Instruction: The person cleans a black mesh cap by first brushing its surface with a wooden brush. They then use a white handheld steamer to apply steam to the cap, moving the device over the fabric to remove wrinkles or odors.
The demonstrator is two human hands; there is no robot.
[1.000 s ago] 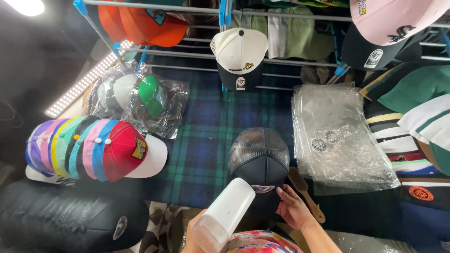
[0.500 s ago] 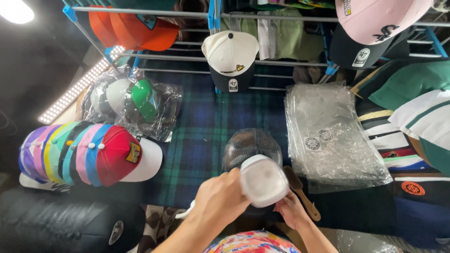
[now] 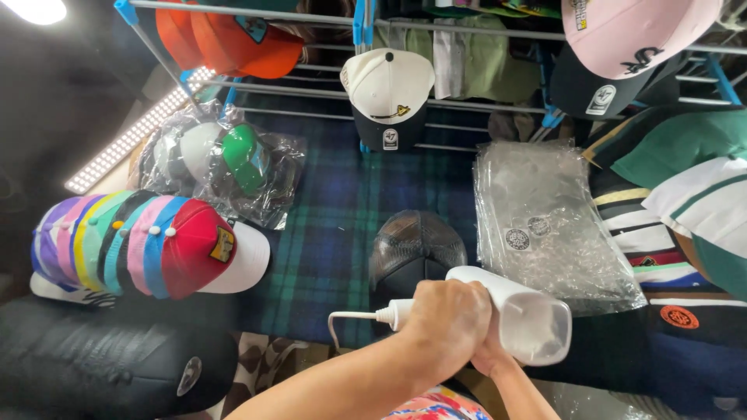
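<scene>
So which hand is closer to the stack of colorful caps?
Left. The left hand grips the white handheld device on the side facing the stack of colorful caps; the right hand sits behind it, farther from the stack.

clear bag stack (image 3: pixel 548 222) right, bagged caps (image 3: pixel 222 159) left

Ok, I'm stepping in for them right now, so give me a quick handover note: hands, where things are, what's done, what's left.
Left hand: wrapped around the white corded handheld device.
Right hand: mostly hidden under the left, seemingly on the same handle.
Black mesh cap: on the plaid cloth, just beyond the device.
Stack of clear bags: right of the cap.
Done: device is in hand.
Left: cap lies unbagged; what the device has done to it can't be seen.
</scene>
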